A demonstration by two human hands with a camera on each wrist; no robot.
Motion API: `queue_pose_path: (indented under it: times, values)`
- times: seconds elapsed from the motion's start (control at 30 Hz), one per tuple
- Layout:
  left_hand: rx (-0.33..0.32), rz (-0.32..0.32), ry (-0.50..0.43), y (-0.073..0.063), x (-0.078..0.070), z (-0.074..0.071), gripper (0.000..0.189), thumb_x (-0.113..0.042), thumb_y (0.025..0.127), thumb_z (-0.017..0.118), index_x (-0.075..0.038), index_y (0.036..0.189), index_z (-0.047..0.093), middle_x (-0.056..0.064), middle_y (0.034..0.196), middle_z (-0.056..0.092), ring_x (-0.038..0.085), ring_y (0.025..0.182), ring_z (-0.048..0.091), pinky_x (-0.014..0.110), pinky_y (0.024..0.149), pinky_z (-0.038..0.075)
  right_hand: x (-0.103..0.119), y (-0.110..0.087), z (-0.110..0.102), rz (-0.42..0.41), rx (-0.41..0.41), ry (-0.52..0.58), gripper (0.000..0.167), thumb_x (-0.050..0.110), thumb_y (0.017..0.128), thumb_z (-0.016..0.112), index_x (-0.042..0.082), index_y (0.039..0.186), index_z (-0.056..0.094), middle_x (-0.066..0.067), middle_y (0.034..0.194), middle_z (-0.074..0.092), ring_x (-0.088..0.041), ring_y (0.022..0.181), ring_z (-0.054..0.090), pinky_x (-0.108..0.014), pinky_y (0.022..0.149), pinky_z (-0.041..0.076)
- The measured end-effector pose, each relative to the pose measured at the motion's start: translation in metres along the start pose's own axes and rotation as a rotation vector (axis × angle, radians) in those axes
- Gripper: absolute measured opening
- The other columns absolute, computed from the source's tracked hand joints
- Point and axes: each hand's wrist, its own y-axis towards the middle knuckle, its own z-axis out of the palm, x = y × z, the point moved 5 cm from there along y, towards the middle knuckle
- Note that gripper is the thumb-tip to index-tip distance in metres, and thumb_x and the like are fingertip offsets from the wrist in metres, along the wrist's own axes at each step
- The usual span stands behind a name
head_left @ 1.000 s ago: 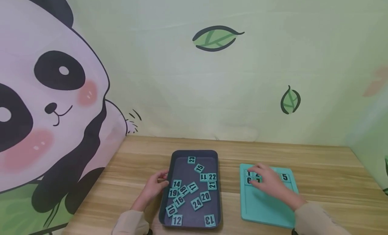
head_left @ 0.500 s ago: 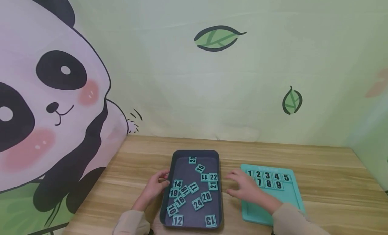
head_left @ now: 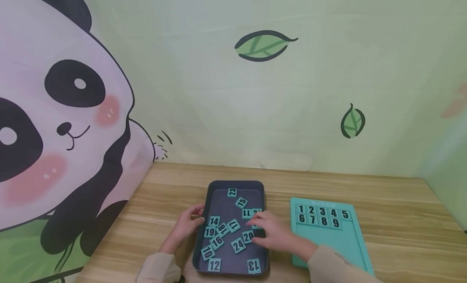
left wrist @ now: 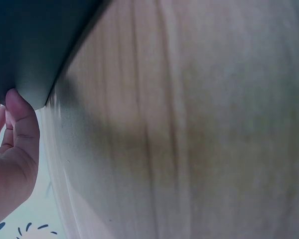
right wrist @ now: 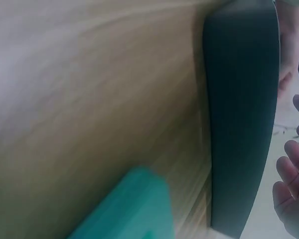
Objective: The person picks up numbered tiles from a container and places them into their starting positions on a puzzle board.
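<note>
Two hands are at work at a dark tray [head_left: 235, 185]: the left hand [head_left: 185, 228] rests against its left side with fingers relaxed, a digit touching the outer wall in the left wrist view, while the right hand [head_left: 275, 234] reaches over the opposite rim, fingers loosely spread and gripping nothing that can be seen; whether its fingertips touch anything inside cannot be told. Fifteen number tiles [head_left: 238, 245] show in the tray, scattered at various angles. Thirteen are plainly readable, 10 through 20 along with 23 and 24, and two more lie partly covered by the right hand, beside and just below the 11. The 13 sits upside down in the near right corner, the 23 near the far end. To the right, well apart from the tray, one teal board [head_left: 339, 238] carries nine tiles in order, five in the top row, 1 to 5, and four beneath, 6 to 9. Two beige sleeves [head_left: 159, 269] cross the near edge of the wood-grain worktop [head_left: 175, 181]. Behind, a pale green backdrop [head_left: 204, 92] bears one large cartoon panda [head_left: 84, 125] and two outlined leaves [head_left: 264, 47].
</note>
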Motion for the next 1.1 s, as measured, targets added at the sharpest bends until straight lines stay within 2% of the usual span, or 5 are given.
queue_pose_path:
  times: [0.13,0.37,0.67,0.9,1.1]
  values:
    - [0.002,0.001,-0.001,0.000,0.000,0.000,0.040,0.001,0.084,0.048,-0.003,0.124,0.047,0.015,0.108,0.048,0.023,0.092,0.054,0.031,0.065,0.049,0.010,0.006,0.008,-0.018,0.045,-0.027,0.036,0.027,0.076,0.063,0.013,0.109,0.061,-0.001,0.107,0.055,-0.016,0.100,0.050,-0.031,0.086,0.043]
    - [0.003,0.004,-0.007,0.000,-0.001,-0.001,0.040,0.001,0.084,0.048,-0.003,0.125,0.046,0.015,0.108,0.048,0.023,0.091,0.054,0.032,0.065,0.049,0.033,0.018,0.027,-0.038,0.130,0.056,0.033,0.028,0.081,0.059,0.014,0.110,0.061,0.001,0.106,0.057,-0.012,0.099,0.051,-0.028,0.086,0.043]
    - [0.003,0.017,-0.023,-0.002,-0.002,-0.001,0.040,0.002,0.084,0.048,-0.001,0.124,0.047,0.017,0.107,0.048,0.022,0.088,0.054,0.032,0.062,0.049,0.056,0.031,0.059,-0.099,0.249,0.079,0.031,0.031,0.084,0.054,0.018,0.111,0.060,0.005,0.107,0.057,-0.006,0.100,0.052,-0.022,0.084,0.044]
    - [0.001,0.026,-0.037,-0.002,-0.002,-0.001,0.040,0.003,0.083,0.049,-0.001,0.123,0.048,0.017,0.106,0.048,0.020,0.085,0.054,0.031,0.061,0.048,0.066,0.039,0.074,-0.166,0.276,0.062,0.030,0.030,0.087,0.050,0.017,0.112,0.060,0.005,0.112,0.056,-0.006,0.103,0.052,-0.021,0.085,0.043]
    - [0.002,0.033,-0.037,-0.001,-0.001,-0.001,0.040,0.003,0.083,0.049,-0.001,0.123,0.048,0.017,0.105,0.049,0.020,0.084,0.054,0.031,0.060,0.048,0.066,0.040,0.080,-0.143,0.298,0.056,0.030,0.030,0.087,0.050,0.017,0.112,0.060,0.006,0.112,0.056,-0.005,0.103,0.052,-0.021,0.084,0.044]
